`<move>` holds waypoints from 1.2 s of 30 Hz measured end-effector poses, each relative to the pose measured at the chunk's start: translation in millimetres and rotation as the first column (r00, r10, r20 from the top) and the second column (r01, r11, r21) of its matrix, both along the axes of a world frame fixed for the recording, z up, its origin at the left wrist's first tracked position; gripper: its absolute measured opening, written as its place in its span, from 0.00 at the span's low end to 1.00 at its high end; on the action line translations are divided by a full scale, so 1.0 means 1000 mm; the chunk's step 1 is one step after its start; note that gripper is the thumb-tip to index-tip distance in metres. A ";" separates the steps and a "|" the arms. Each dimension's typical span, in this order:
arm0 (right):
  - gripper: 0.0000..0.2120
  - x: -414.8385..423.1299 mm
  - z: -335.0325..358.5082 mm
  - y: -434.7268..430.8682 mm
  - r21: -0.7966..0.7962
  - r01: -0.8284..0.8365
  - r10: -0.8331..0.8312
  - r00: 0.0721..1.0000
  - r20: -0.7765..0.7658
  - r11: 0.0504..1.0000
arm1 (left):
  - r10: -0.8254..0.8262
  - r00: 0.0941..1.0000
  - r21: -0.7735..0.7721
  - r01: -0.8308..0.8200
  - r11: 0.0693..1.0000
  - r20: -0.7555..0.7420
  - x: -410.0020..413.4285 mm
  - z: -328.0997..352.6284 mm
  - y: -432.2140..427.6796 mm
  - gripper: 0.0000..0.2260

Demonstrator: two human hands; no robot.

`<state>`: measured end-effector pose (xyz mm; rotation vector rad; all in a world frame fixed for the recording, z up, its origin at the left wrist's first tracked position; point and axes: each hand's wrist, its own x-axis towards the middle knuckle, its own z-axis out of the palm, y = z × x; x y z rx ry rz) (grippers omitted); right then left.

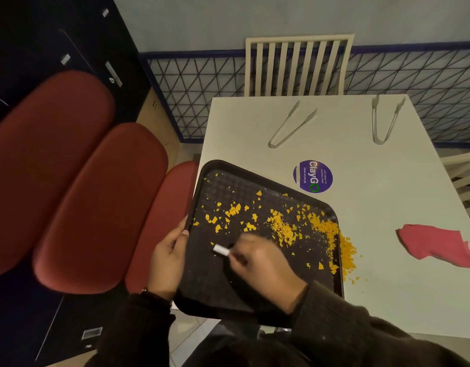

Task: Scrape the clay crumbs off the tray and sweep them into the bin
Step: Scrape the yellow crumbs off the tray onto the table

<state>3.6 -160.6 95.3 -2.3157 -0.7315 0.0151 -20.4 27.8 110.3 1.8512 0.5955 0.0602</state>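
We see 1 black tray (218, 287) scattered with yellow clay crumbs (281, 229); left hand (166, 263) clamps its edge, right hand (263, 268) grips a white scraper (221, 250); 2 tongs (290, 125) lie beyond.

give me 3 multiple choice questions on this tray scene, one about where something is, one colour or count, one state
1. Where does the pink cloth lie?
A. on the white table, right of the tray
B. inside the tray
C. on a red seat

2. How many tongs lie on the table?
A. one
B. two
C. four

3. What is the left hand doing?
A. resting flat on the table
B. holding the cloth
C. gripping the left edge of the black tray

Answers:
1 A, the cloth sits on bare tabletop, apart from the tray.
2 B, one pair lies near the far middle, a second near the far right corner.
3 C, its fingers wrap the tray's rim while the right hand holds a small white tool over the yellow crumbs.
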 end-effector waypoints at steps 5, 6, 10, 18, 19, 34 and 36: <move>0.08 -0.015 -0.008 0.031 -0.020 -0.127 0.127 0.992 -0.006 0.992 | -0.010 1.000 0.032 0.010 0.999 0.001 0.001 -0.001 -0.004 0.17; 0.06 -0.011 -0.007 0.034 -0.014 -0.099 0.098 0.995 -0.018 0.995 | -0.010 1.000 0.033 0.010 0.999 0.001 0.001 -0.001 -0.004 0.17; 0.04 0.013 -0.003 0.032 0.026 0.100 -0.097 0.990 -0.099 0.995 | -0.031 1.000 0.054 0.031 0.998 0.004 -0.001 -0.003 -0.004 0.17; 0.05 0.044 -0.021 -0.018 -0.154 0.418 -0.443 0.870 -0.217 0.895 | -0.024 1.000 0.042 0.024 0.999 0.010 -0.001 -0.007 -0.003 0.17; 0.06 0.042 -0.018 -0.016 -0.133 0.399 -0.418 0.891 -0.175 0.907 | -0.031 0.999 0.042 0.030 0.999 0.011 -0.001 -0.008 -0.003 0.17; 0.09 0.047 -0.002 0.041 0.029 0.132 -0.132 0.991 -0.016 0.991 | -0.063 0.997 0.095 0.059 0.994 0.035 -0.001 -0.003 -0.005 0.17; 0.05 0.064 -0.006 0.031 -0.023 0.238 -0.239 0.968 -0.074 0.971 | -0.053 0.998 0.090 0.051 0.995 0.024 0.000 -0.004 -0.004 0.16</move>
